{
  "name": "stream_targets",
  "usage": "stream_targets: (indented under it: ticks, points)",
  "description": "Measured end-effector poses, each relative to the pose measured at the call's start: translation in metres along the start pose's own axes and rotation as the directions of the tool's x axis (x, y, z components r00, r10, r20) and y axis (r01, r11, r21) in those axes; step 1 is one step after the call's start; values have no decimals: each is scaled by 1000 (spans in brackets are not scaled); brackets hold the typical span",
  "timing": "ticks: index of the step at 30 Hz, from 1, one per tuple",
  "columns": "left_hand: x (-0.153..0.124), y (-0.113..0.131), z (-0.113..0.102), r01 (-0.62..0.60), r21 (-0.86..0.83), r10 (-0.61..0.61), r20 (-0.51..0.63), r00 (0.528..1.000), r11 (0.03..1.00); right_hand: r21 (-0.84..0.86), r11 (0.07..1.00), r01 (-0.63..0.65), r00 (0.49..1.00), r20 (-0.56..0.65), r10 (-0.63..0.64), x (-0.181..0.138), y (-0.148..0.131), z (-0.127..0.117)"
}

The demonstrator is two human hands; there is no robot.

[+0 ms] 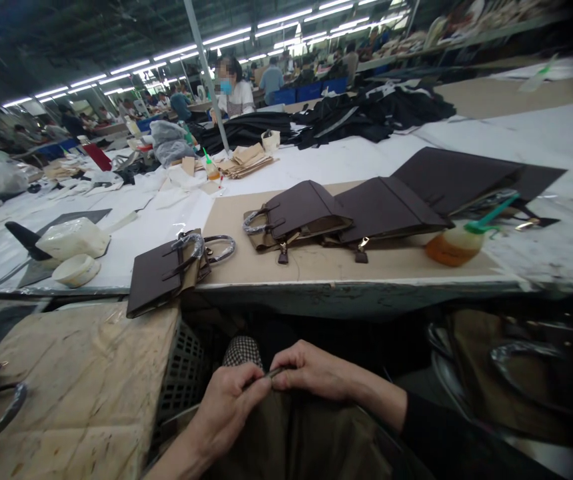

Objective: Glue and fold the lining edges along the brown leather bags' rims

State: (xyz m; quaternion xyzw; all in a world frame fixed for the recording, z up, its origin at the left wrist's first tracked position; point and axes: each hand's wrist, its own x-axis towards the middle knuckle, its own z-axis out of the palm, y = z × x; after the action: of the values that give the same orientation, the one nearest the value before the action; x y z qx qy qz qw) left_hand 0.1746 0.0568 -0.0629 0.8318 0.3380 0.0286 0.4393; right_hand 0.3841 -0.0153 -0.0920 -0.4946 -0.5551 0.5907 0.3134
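Observation:
In my lap lies a dark olive-brown fabric piece (316, 433), its upper edge pinched by both hands. My left hand (229, 403) is closed on that edge, thumb and forefinger pressed together. Close beside it, my right hand (311, 370) grips the same edge, fingers curled over the top. The two thumbs nearly meet. Whether the fabric belongs to a bag, I cannot tell. Ahead on the table, a dark brown handbag (154, 270) with plastic-wrapped handles overhangs the front edge. Another brown handbag (301, 213) lies to its right, followed by further brown bags (391, 207).
A glue bottle (454, 247) with a green nozzle stands near the table's front edge (346, 287). A white tub (76, 270) sits at left. A paper-covered surface (66, 380) flanks me on the left, more bags (511, 367) on the right. A masked person (236, 93) is across the table.

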Motion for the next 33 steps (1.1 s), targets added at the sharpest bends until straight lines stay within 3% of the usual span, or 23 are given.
stream_targets:
  ticks: [3, 6, 9, 12, 16, 20, 24, 29, 33]
  points:
    - [0, 3, -14, 18, -93, -5, 141, 990, 996, -12, 1000, 14, 1000, 12, -14, -2, 0, -2]
    - [-3, 8, -24, 14, -87, 3, 184, 983, 996, -4, 999, 38, 999, 5, -38, -4, -3, -3]
    - [-6, 10, -20, -7, -6, 8, 148, 989, 1000, -9, 999, 40, 998, -41, -41, -7, -4, 0]
    - [-7, 5, -3, -48, 182, 41, 40, 998, 982, 5, 1000, 7, 997, -81, -7, -8, -2, 4]
    - [-1, 0, 14, -4, 345, 30, -70, 997, 939, 81, 995, -58, 993, -102, 66, -7, 2, 5]
    - [3, 0, 1, 34, 189, -40, 27, 999, 981, 196, 971, -138, 986, -63, 153, -15, 2, -2]
    - [-5, -4, -23, 21, 8, -22, 161, 987, 1000, 263, 948, -178, 981, -33, 193, -38, 4, -6]
    - [-22, -10, -32, -23, 53, 14, 161, 987, 998, 154, 967, -202, 976, -43, 211, -54, 6, -4]
    - [-31, -5, -29, -70, 148, 50, 134, 990, 986, 18, 990, -141, 990, -24, 141, -47, -12, -6]
